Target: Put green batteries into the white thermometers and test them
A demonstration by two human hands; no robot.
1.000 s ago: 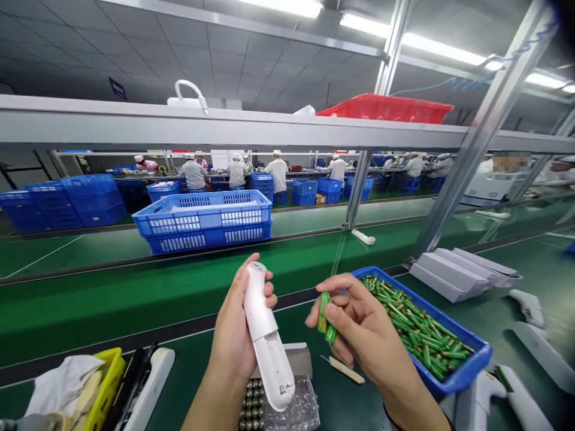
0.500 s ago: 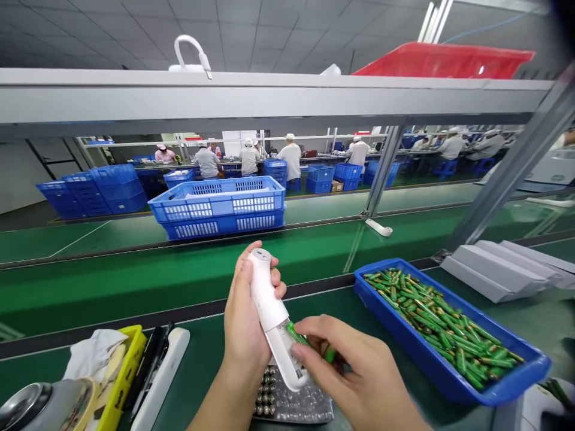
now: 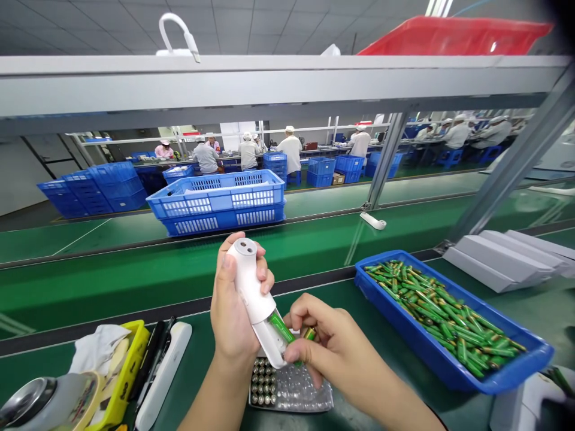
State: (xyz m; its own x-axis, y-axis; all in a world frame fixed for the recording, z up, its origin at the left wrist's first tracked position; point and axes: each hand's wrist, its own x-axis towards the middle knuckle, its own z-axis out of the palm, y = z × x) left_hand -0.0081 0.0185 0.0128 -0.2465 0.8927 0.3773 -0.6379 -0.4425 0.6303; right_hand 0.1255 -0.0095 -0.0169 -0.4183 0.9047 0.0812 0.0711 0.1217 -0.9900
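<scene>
My left hand (image 3: 231, 317) is wrapped round a white handheld device (image 3: 252, 281), tilted with its two-holed end up and its battery compartment uncovered. A green battery (image 3: 281, 327) lies in that compartment. At the lower end of the compartment, my right hand (image 3: 335, 344) has its thumb against the device edge. Its curled fingers hold another green battery (image 3: 309, 333) with a gold-coloured end. Below the hands is a clear plastic tray (image 3: 305, 395), with several upright batteries (image 3: 263, 383) in its left part, showing silver ends.
To the right stands a blue bin (image 3: 422, 365) of loose green batteries (image 3: 444, 317), near white folded boxes (image 3: 498, 260). Left are a yellow basket (image 3: 135, 353), pens (image 3: 155, 353) and a long white part (image 3: 166, 371). Stacked blue crates (image 3: 220, 209) stand beyond; a shelf (image 3: 269, 84) crosses overhead.
The green battery that was between my right fingertips now lies in the compartment. The device has shifted slightly left and up, and my right thumb sits at its lower end.
</scene>
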